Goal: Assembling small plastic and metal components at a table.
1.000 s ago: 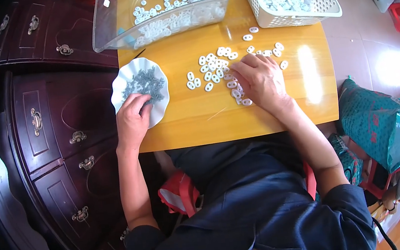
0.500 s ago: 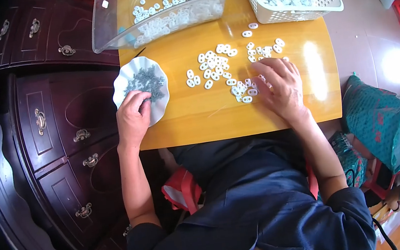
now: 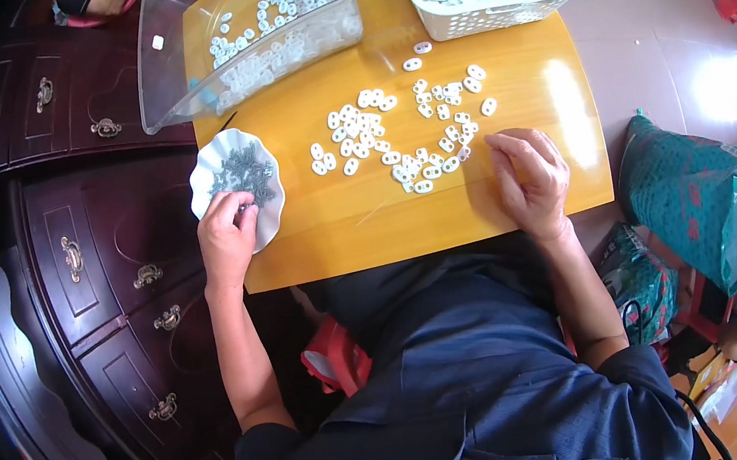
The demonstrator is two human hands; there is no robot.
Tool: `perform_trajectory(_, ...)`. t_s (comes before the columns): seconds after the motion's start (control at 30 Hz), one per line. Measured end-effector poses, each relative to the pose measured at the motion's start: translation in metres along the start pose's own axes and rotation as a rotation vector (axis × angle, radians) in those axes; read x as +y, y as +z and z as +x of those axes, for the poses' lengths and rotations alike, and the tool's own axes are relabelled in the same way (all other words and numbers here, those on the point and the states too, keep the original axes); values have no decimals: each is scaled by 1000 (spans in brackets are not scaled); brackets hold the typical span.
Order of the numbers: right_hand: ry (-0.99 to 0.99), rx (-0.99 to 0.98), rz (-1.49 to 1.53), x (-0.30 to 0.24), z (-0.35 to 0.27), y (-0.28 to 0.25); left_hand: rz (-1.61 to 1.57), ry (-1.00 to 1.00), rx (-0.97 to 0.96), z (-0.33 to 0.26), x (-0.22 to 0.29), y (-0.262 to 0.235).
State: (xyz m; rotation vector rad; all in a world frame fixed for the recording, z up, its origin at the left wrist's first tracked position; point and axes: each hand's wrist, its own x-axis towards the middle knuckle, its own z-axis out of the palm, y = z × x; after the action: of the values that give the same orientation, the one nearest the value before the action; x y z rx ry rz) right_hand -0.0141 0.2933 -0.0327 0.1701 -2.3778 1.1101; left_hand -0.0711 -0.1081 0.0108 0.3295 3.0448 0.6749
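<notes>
Reaching over the rim of a scalloped white dish (image 3: pixel 271 226), the left hand (image 3: pixel 225 235) has its thumb and fingers drawn close together at the small grey pieces (image 3: pixel 245 169); whether it pinches one of them, I cannot tell from my place. The right hand (image 3: pixel 533 177) is at the right part of the worktop (image 3: pixel 316 249), loosely half-open with bent fingers, and I see nothing held in it. Just beside its fingertips, but apart from them, begins a loose curve of white oval pieces (image 3: pixel 423 185), many showing two holes; some overlap, others lie singly.

It seems to me that the step in hand is the separating of white pieces by the right hand. The next move, I judge, calls for a fine pinch: one white piece taken by its edges, without pushing its neighbours.

Farther out, at the back, a clear tray (image 3: pixel 172 102) and a perforated white basket (image 3: pixel 499 19) contain many more small pale pieces. On the left stand dark wooden drawers (image 3: pixel 102 206); on the right, beyond the worktop, a teal bag (image 3: pixel 701 192).
</notes>
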Motion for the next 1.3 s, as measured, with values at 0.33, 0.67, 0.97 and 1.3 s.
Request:
perform_trajectory(0.33, 88, 30, 54, 4, -1, -3, -29, 7, 32, 0, 2, -5)
perform_trajectory(0.67, 76, 32, 78, 3, 0, -2, -42, 32, 55, 2, 11, -12)
perform_trajectory(0.97, 113, 20, 110, 3, -2, -6, -109, 92, 95, 14, 20, -4)
perform_trajectory(1.3, 88, 1, 109, 4, -2, 2, -288, 300, -71, 46, 116, 30)
